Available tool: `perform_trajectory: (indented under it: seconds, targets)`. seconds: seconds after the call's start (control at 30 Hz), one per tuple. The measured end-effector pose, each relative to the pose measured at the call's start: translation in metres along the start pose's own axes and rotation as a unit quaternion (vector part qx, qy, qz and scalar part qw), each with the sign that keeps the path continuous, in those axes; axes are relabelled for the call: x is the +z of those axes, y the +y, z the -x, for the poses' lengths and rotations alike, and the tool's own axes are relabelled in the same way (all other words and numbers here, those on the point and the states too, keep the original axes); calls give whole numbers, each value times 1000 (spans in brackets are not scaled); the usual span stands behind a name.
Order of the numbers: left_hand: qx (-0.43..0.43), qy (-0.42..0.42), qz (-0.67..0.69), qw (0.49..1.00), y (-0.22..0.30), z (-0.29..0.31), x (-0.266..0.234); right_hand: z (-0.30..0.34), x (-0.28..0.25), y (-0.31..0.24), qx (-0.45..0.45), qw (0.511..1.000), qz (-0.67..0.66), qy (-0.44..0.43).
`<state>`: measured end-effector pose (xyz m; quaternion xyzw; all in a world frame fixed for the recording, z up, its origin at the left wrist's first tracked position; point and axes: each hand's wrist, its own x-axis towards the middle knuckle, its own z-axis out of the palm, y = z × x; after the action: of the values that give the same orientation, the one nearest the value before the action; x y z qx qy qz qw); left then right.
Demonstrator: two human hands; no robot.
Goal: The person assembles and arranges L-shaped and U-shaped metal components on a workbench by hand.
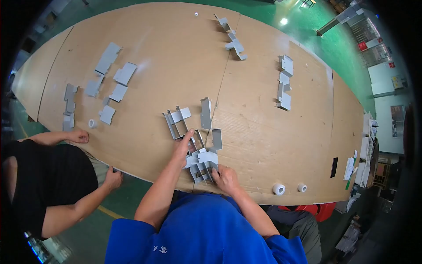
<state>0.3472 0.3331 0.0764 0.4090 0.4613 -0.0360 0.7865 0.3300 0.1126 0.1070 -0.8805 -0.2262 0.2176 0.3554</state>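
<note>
In front of me on the brown tabletop is a cluster of bent grey metal brackets [208,157]. My left hand [181,148] is closed on the left side of the cluster, its thumb pointing up along a bracket. My right hand [225,178] grips the cluster's lower right edge with fingers curled; its fingertips are partly hidden. More angled brackets [179,115] stand just beyond my left hand, touching or close to the held ones; I cannot tell which. An upright grey bracket [206,113] stands a little farther off, to the right of those.
Other grey brackets lie at far left [107,58], at the far side [235,44] and at right [285,83]. White tape rolls [278,189] and a black phone [334,167] sit near the right front edge. A co-worker in black [52,176] stands at my left, one hand on the table.
</note>
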Motion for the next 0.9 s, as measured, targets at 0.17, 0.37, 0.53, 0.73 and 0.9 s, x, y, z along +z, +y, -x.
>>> perform_trajectory:
  seconds: [0.17,0.37,0.53,0.73,0.9]
  targets:
    - [-22,-3,-20,1000,-2,0,1,-6,-5,-2,-12,999,28,-29]
    - [-25,-19,-30,999,-3,-5,2,-14,-2,-8,-10,998,50,-41]
    - [-32,-11,-21,999,-4,-6,3,-20,3,0,-15,992,100,-80]
    - [-26,-14,-25,999,1,0,7,-22,9,3,-23,988,124,-88]
    - [-39,-57,-16,997,1,-3,2,-24,9,-3,-68,982,152,-90]
